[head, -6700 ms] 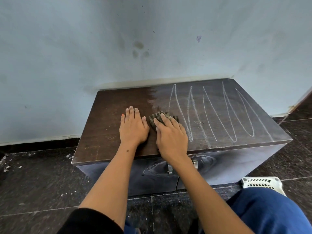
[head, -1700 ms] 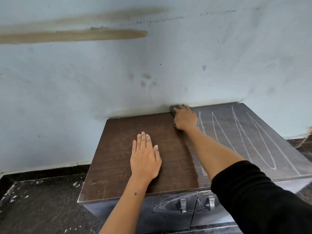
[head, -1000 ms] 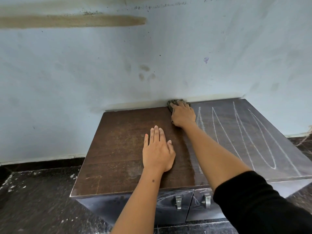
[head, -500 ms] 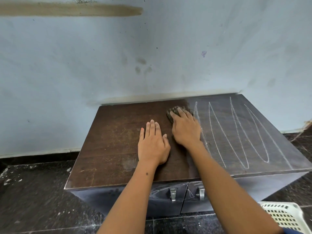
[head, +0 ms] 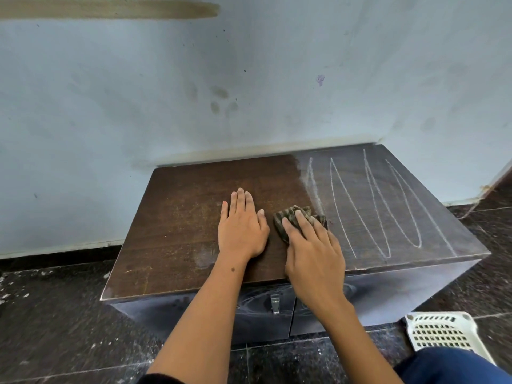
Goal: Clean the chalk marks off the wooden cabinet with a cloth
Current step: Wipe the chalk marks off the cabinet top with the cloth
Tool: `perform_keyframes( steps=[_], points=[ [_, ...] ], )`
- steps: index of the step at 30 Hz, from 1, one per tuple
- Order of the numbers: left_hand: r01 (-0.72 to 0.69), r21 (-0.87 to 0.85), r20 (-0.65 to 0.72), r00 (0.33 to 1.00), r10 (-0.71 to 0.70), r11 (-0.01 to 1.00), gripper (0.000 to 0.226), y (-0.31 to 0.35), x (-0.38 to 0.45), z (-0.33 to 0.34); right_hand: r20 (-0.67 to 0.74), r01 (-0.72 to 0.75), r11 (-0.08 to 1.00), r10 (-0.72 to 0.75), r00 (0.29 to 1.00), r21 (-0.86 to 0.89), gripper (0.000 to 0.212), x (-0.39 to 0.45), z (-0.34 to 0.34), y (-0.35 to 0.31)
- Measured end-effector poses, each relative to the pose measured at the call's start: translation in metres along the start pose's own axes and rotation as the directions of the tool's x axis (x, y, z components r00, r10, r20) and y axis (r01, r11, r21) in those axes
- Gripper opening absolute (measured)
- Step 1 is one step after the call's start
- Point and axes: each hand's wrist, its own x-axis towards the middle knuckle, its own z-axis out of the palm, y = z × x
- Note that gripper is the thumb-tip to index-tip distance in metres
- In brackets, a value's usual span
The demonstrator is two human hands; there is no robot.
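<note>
A low dark wooden cabinet (head: 177, 217) stands against the wall. Its left half is bare brown wood; white chalk loops (head: 376, 206) cover the right half. My right hand (head: 313, 250) presses a crumpled brown striped cloth (head: 291, 217) flat on the top near the middle, just left of the first chalk line. Only the cloth's far part shows past my fingers. My left hand (head: 242, 225) lies flat on the wood beside it, fingers together, holding nothing. Fainter chalk scribbles show on the cabinet's front doors (head: 249, 306).
A stained pale blue wall (head: 249, 79) rises right behind the cabinet. Dark speckled floor tiles (head: 55, 314) surround it. A white perforated plastic basket (head: 443, 331) sits on the floor at the lower right, next to my blue-clad knee (head: 454, 367).
My right hand has dragged the cloth from the back edge by the wall toward the front of the top. My left hand stayed flat on the wood.
</note>
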Motion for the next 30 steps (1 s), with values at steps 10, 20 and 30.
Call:
perform_keyframes(
  steps=[10,20,30],
  points=[
    [0.017,-0.013,0.015,1.000,-0.017,1.000,0.058,0.002,0.000,-0.003,0.196,0.021,1.000,-0.018,0.980,-0.016,0.046,0.104,0.019,-0.014],
    [0.010,-0.005,-0.001,1.000,-0.010,1.000,0.058,0.000,0.001,0.000,0.054,0.008,1.000,-0.008,0.999,-0.008,0.052,0.012,0.002,-0.007],
    [0.011,-0.006,0.005,1.000,-0.011,1.000,0.057,0.000,0.001,0.000,0.022,-0.002,1.000,0.002,1.000,0.013,0.047,0.013,0.003,-0.012]
  ],
)
